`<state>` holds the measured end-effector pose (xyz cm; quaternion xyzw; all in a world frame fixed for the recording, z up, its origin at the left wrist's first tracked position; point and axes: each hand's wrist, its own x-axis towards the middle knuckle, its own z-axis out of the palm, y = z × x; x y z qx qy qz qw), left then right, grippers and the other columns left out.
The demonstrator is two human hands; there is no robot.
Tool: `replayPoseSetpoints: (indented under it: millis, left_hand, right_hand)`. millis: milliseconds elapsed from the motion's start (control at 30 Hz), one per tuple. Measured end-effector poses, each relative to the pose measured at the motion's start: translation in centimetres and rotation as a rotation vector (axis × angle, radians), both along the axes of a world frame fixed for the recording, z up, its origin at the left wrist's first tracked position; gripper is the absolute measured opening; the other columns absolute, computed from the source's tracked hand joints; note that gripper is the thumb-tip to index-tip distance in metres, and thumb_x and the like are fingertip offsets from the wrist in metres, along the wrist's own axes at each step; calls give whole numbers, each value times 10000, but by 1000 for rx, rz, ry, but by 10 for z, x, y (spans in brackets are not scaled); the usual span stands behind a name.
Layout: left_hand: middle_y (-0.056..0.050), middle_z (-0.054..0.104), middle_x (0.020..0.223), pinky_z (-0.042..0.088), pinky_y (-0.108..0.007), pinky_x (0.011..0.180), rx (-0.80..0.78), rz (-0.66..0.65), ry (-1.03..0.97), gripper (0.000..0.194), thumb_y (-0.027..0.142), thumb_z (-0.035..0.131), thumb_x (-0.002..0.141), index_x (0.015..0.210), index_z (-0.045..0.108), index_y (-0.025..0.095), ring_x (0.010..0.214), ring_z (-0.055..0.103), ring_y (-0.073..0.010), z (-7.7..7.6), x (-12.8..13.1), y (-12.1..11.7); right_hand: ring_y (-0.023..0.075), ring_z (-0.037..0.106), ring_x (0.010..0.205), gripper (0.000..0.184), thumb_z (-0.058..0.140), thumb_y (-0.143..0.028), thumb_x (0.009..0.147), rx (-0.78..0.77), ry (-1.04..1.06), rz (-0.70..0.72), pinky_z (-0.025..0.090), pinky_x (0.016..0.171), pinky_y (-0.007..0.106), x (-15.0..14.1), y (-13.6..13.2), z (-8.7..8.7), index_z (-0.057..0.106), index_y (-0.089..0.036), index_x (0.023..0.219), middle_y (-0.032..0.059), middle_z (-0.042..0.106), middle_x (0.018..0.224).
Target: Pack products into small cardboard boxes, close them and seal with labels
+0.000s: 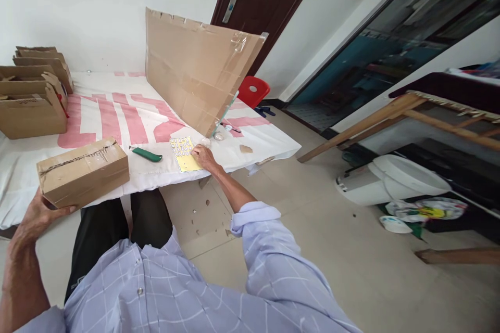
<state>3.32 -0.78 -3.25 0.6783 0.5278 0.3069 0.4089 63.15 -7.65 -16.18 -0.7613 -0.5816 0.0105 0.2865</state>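
My left hand [42, 216] is wrapped round the lower left end of a closed cardboard box [88, 177], thumb along its near side. The box rests at the table's front edge, with a rough dark line running along its top. My right hand [205, 158] is over a yellow sheet [189, 163] with several small white labels. Its fingers are curled and pressed together at the labels; what lies between the fingertips is too small to tell. Between the box and the sheet lies a green utility knife [146, 154].
Folded cardboard boxes [35, 114] stand at the table's left. A large cardboard sheet [195, 62] leans upright at the back. Near its base are a tape roll [219, 136] and a cardboard scrap [246, 149]. A red stool [253, 91] and a white bucket [406, 177] stand beyond the table.
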Motion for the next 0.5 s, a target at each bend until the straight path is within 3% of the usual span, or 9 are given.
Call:
replayPoseSetpoints:
  millis: [233,367,500]
  left_hand:
    - [-183,758,1421,613,-574,1128,4,23,8,1180,567,1036,455,1487,595,201,1350,693,-465,-15,-7,6]
    - [-201,727,1474,631,-520,1112,17,-46,-88,1203,531,1052,534,1568,538,193,1340,707,-428,-26,-11,2]
    - [-202,676,1561,611,-520,1162,84,-158,-251,1245,534,1068,552,1632,537,214,1461,647,-450,-36,-14,-1]
  right_hand:
    - [217,629,871,131,618,-227,846,-55,33,-111,509,816,310,-2,7,2,712,-223,756,65,744,899]
    - [227,639,847,96,663,-246,779,-109,53,-124,506,790,312,-14,2,9,690,-228,689,65,745,847]
    - [261,656,857,111,638,-245,746,-114,47,-138,529,809,351,-28,-4,13,650,-249,636,86,728,804]
